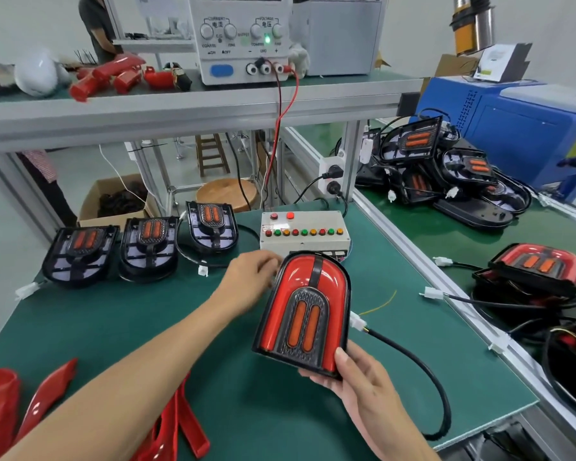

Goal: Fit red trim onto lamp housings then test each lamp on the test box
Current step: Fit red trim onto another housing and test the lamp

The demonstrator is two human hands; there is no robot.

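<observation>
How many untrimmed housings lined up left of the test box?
3, in a row on the green mat: far-left housing, middle housing, and the right housing nearest the test box. None looks hidden there.

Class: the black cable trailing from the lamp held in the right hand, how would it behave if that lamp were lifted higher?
The black cable lies in a loose curve, so it is probably floppy and would trail. Its white connector would likely dangle and might snag on the table edge.
</observation>
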